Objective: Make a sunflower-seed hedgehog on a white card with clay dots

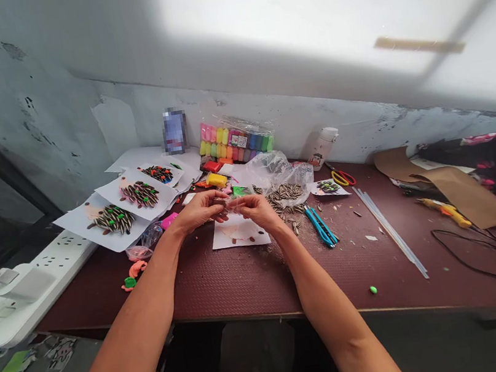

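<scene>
My left hand [202,210] and my right hand [259,210] are raised close together over the table. Between them the fingers pinch a small piece of clear plastic wrapper [233,202]; what it contains is too small to make out. Just below the hands lies a white paper card [224,239] with a flat peach clay shape and small dark dots. Beside my right hand is a heap of striped sunflower seeds [287,192], partly in a clear plastic bag [277,169]. A yellow clay packet [216,180] sits behind my left hand.
Cards with seed-covered hedgehogs [114,219] lie on the left, near a white power strip [35,292]. To the right are a teal utility knife [320,225], scissors [342,177], glue sticks [389,230] and a yellow glue gun [448,212]. A white bottle [323,146] stands behind.
</scene>
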`<act>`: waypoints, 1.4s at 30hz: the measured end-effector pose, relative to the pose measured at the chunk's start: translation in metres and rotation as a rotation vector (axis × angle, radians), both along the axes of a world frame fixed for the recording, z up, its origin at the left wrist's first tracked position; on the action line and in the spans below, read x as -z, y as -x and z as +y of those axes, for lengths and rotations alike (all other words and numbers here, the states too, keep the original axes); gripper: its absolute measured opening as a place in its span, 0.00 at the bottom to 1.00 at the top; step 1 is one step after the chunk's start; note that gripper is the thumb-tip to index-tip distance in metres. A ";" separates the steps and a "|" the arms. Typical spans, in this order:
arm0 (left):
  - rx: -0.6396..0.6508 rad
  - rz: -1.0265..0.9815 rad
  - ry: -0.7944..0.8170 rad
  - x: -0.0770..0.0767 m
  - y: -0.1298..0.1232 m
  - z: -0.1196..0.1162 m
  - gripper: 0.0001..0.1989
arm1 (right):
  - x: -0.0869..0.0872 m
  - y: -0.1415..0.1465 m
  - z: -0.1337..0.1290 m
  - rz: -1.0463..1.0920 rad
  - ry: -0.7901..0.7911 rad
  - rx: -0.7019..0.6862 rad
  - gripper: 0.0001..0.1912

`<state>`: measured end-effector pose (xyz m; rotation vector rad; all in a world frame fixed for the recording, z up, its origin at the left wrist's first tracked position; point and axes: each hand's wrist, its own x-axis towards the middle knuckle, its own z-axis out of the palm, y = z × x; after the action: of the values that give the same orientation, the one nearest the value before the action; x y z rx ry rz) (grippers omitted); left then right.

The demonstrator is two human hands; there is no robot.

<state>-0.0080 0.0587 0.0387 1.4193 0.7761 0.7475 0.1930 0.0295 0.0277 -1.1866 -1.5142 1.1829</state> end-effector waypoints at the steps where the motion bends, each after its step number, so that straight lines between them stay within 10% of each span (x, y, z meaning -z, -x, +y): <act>1: 0.007 -0.014 0.006 0.001 0.000 0.000 0.21 | 0.000 0.000 0.000 -0.003 -0.005 -0.017 0.10; 42: -0.098 -0.049 -0.012 0.008 -0.008 0.002 0.19 | 0.000 0.018 -0.014 -0.662 -0.490 0.191 0.04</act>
<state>-0.0005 0.0607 0.0306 1.3766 0.8091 0.8603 0.1746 0.0150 0.0274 -1.3974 -1.9634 0.2472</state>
